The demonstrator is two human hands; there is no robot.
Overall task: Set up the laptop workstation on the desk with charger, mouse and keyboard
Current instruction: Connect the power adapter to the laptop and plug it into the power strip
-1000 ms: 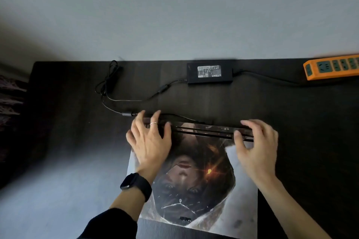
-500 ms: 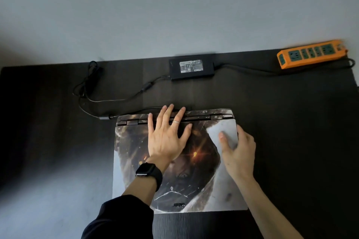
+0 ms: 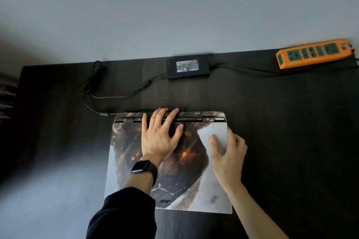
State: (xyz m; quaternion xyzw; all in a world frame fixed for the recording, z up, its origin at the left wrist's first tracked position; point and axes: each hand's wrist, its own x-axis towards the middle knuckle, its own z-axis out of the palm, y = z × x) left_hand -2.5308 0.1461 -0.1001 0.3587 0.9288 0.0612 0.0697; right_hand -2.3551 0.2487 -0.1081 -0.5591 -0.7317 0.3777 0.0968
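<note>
A closed laptop with a printed picture on its lid lies flat on the black desk. My left hand lies spread flat on the lid, fingertips over the rear hinge edge. At the lid's right rear corner my right hand rests with the thumb on top and the fingers around the side edge. A black charger brick sits at the desk's back edge. Its thin cable loops left and ends at a plug by the laptop's rear left corner. No mouse or keyboard is in view.
An orange power strip lies at the desk's back right corner, and the charger's thick cord runs toward it. A grey wall rises behind the desk. Grey floor shows at the lower left.
The laptop went from being gripped along its rear edge by both hands to lying flat on the desk. My left hand now rests flat on the lid; my right hand moved to the right corner.
</note>
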